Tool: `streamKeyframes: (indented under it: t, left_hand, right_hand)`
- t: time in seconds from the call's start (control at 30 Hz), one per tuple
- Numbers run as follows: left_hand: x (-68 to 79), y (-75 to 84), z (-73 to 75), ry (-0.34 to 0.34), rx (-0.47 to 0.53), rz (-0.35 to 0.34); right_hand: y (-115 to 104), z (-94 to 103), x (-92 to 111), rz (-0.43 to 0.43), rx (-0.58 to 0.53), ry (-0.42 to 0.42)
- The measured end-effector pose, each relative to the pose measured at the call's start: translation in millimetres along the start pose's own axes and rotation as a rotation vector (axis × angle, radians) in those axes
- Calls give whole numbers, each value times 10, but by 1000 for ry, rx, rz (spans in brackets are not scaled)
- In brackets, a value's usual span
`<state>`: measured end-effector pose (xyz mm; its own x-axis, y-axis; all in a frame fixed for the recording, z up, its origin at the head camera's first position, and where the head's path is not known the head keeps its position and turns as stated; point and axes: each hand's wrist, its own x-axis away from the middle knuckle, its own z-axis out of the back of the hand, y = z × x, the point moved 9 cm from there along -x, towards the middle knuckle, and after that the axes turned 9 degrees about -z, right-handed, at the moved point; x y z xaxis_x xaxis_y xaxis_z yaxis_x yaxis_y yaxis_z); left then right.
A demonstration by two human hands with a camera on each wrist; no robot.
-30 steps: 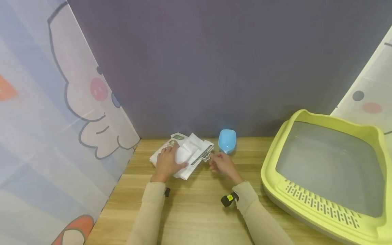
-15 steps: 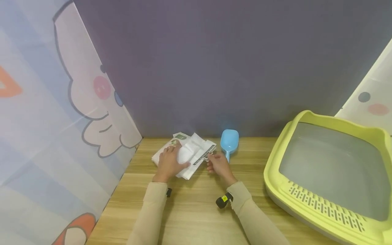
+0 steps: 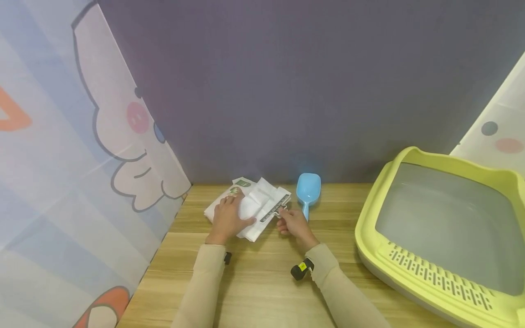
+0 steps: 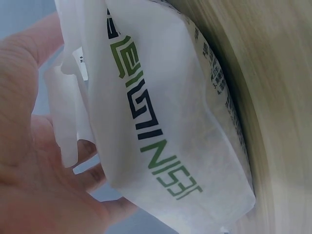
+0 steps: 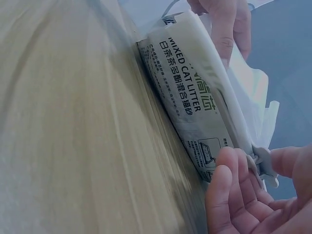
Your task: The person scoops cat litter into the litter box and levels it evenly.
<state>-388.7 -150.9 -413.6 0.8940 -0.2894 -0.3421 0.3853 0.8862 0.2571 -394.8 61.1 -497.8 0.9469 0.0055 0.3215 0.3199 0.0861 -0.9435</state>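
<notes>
A white cat litter bag [image 3: 251,205] with green and black print lies on the wooden table, its paper top folded into loose flaps. My left hand [image 3: 228,217] holds the bag from the left, its thumb and fingers spread across the folded part; its palm shows beside the bag in the left wrist view. My right hand [image 3: 294,223] is at the bag's right edge. Between its thumb and fingers it pinches a small pale clip [image 5: 263,163] with a wavy outline, seen in the right wrist view. The clip sits at the end of the bag, partly hidden by the fingers.
A blue scoop [image 3: 309,187] lies just right of the bag, its handle partly behind my right hand. A yellow and grey litter box [image 3: 369,214] with a perforated step stands on the right. A dark panel [image 3: 279,91] rises behind the table [image 3: 254,282].
My right hand has moved slightly left onto the clip at the bag's edge and now pinches it. More of the scoop's handle shows. My left hand stays on the bag.
</notes>
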Motion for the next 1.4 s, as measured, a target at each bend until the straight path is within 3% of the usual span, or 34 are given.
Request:
streamKeyframes:
  t: [1.4]
  left_hand:
    - [0,-7,-7,-10,6,8]
  right_hand:
    - [-22,78,-54,-43,-29,-48]
